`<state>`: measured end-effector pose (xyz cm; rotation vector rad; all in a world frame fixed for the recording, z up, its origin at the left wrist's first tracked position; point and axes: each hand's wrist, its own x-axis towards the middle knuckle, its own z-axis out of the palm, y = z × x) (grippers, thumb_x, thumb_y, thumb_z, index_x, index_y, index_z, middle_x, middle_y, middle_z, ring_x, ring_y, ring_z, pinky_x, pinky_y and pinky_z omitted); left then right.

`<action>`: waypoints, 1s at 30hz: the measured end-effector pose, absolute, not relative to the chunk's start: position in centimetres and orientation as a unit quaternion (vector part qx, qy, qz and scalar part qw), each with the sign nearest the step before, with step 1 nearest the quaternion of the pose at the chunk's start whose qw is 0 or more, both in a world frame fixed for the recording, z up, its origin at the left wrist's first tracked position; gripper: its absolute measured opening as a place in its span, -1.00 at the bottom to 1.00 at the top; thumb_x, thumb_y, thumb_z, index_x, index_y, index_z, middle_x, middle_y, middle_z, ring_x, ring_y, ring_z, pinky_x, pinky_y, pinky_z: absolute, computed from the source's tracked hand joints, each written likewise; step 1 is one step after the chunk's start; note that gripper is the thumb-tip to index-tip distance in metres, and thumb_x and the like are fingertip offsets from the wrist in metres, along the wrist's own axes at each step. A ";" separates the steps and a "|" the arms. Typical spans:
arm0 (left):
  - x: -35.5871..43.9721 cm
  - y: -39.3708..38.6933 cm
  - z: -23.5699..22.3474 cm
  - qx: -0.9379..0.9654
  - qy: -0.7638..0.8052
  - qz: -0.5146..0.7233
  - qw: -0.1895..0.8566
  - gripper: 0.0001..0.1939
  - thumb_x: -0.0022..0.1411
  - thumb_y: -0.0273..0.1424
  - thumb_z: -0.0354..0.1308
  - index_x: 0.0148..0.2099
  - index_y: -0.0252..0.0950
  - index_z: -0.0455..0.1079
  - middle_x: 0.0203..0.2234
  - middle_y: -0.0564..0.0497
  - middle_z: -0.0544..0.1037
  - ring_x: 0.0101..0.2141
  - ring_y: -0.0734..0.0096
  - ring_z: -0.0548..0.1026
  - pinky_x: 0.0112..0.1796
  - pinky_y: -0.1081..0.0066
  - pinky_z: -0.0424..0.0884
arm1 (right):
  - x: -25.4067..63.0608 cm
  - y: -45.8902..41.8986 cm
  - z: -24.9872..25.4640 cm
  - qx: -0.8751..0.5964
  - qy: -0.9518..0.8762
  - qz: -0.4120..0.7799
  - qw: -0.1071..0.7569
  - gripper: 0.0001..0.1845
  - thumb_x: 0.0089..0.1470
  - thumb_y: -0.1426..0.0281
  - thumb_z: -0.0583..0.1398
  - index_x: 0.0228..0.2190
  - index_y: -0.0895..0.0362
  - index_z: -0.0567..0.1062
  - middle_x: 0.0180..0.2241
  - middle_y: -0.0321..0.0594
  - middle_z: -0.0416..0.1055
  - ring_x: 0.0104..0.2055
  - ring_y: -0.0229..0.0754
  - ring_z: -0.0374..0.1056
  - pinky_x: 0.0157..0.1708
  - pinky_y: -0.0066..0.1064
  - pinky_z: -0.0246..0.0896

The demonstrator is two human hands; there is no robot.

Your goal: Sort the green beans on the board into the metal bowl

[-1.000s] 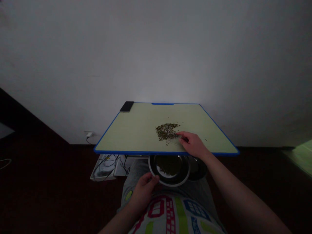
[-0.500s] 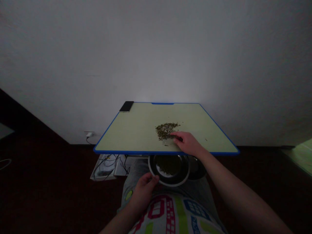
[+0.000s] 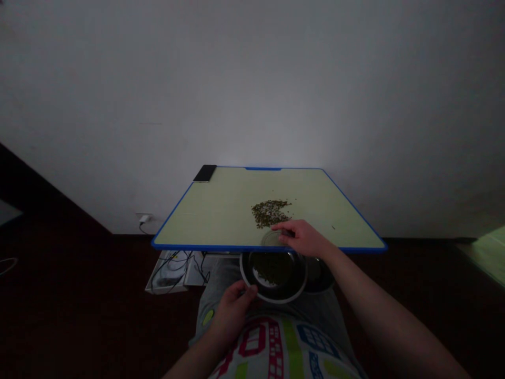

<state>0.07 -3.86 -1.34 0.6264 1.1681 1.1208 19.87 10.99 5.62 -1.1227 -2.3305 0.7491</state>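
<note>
Small greenish-brown grains or beans [image 3: 268, 212] lie in a loose patch on the pale tabletop [image 3: 221, 210]. At the near side of this patch is my right hand [image 3: 302, 237], index finger stretched out and thumb apart below it. Faint curved streaks show under its fingertips by the table's front edge; I cannot tell what they are. On my lap, just below that edge, a round bowl [image 3: 275, 301] with a pale rim contains more dark green grains [image 3: 276, 267]. My left hand [image 3: 235, 305] grips the bowl's left rim between thumb and fingers.
A black phone [image 3: 205, 173] lies at the table's far left corner. Another dark container [image 3: 321, 276] sits right of the bowl. Under the table at left is a white box [image 3: 169, 279] with cables. A charger [image 3: 145, 218] is plugged into the wall [image 3: 252, 84].
My right hand has drawn slightly back toward the table's front edge, away from the patch. A few grains near its fingers have shifted. My left hand and the bowl stay put.
</note>
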 end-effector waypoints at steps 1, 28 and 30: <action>0.1 -3.9 -1.4 0.275 0.512 0.492 0.648 -0.67 -0.13 -0.10 0.40 -0.41 -0.25 0.55 -0.50 0.02 0.68 -0.37 0.17 0.62 -0.23 0.30 0.50 | 19.9 10.9 5.5 -0.401 -0.846 0.277 0.217 -0.63 0.06 0.42 0.17 -0.08 0.13 0.58 -0.55 -0.34 0.43 -0.51 -0.29 0.27 -0.46 -0.47 0.13; 0.0 -3.8 -1.3 0.268 0.487 0.499 0.665 -0.67 -0.13 -0.15 0.42 -0.35 -0.26 0.59 -0.47 0.01 0.69 -0.35 0.17 0.62 -0.23 0.31 0.50 | 18.6 10.2 4.9 -0.523 -0.792 0.095 0.299 -0.56 0.08 0.41 0.10 -0.04 0.25 0.55 -0.39 -0.09 0.57 -0.40 -0.13 0.43 -0.24 -0.28 0.31; 0.0 -3.7 -1.4 0.269 0.485 0.498 0.666 -0.68 -0.12 -0.15 0.42 -0.36 -0.27 0.59 -0.47 0.01 0.69 -0.36 0.17 0.62 -0.23 0.30 0.50 | 18.6 10.5 4.9 -0.522 -0.793 0.098 0.299 -0.56 0.08 0.41 0.10 -0.04 0.25 0.55 -0.38 -0.08 0.57 -0.40 -0.13 0.42 -0.24 -0.29 0.31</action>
